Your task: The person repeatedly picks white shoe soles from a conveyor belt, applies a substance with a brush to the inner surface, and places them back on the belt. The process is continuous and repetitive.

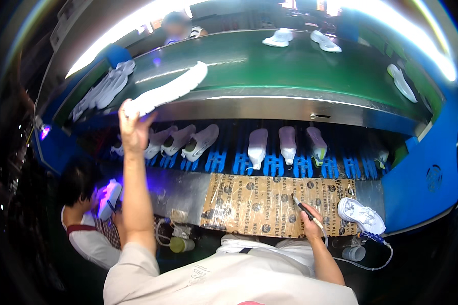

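Long white shoe sole (169, 90), ridged edge, tilted, toe end over green conveyor belt (290, 66), heel end gripped by left hand (133, 129). Left arm stretched straight up and forward, fingers clamped on sole. Right hand (310, 226) low over cardboard-covered desk (249, 201), closed around thin brush tool (304, 208), tip angled up-left. White sneaker (361, 215) on desk just right of right hand. Hands well apart.
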`<act>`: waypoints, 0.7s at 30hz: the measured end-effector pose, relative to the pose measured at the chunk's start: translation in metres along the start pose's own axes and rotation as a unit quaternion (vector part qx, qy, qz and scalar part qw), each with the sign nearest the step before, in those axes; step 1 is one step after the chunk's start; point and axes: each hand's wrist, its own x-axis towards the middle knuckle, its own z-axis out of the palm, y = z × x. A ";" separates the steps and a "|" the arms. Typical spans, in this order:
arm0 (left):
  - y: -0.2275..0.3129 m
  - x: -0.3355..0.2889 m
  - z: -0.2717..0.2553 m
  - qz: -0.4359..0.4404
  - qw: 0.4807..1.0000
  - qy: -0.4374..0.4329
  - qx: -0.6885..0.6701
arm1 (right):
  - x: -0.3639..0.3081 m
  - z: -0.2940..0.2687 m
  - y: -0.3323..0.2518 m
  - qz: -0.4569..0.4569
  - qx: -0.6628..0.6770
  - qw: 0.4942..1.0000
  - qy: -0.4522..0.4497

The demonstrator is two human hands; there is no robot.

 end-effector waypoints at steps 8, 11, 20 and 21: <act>-0.073 -0.218 0.118 -0.351 0.890 0.061 -0.285 | -0.004 0.011 0.015 0.095 0.147 0.983 0.056; -0.096 -0.298 0.120 -0.456 0.828 -0.002 -0.327 | -0.007 0.019 -0.026 0.151 0.264 0.950 0.068; -0.118 -0.331 0.133 -0.544 0.790 0.028 -0.283 | 0.005 0.057 -0.119 0.080 0.261 0.957 -0.098; -0.119 -0.331 0.138 -0.539 0.789 0.024 -0.294 | 0.010 0.065 -0.121 0.038 0.214 0.972 -0.093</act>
